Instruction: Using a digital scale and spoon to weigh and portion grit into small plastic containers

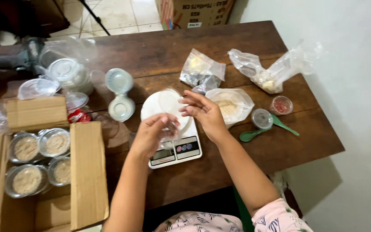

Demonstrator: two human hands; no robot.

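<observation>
We hold a small clear cup over the white scale, and it sits between our two hands, just above the round weighing plate. Our left hand curls its fingers around the cup from below, and our right hand pinches near its top edge with the fingers close together. We think the cup is thin, bendy plastic, so a soft hold seems best, with the cup kept flat and level so it does not tip. We cannot tell if anything is inside it. The scale is smooth and hard, with a little grey screen at the front. Just right of it lies a soft, crinkly bag of pale grain. Near that are a small lidded cup, a shiny green spoon and a tiny cup of red bits. Two more wrinkly bags lie farther back on the dark wood table. On the left, a brown cardboard box holds round cups filled with grain, packed close together.
</observation>
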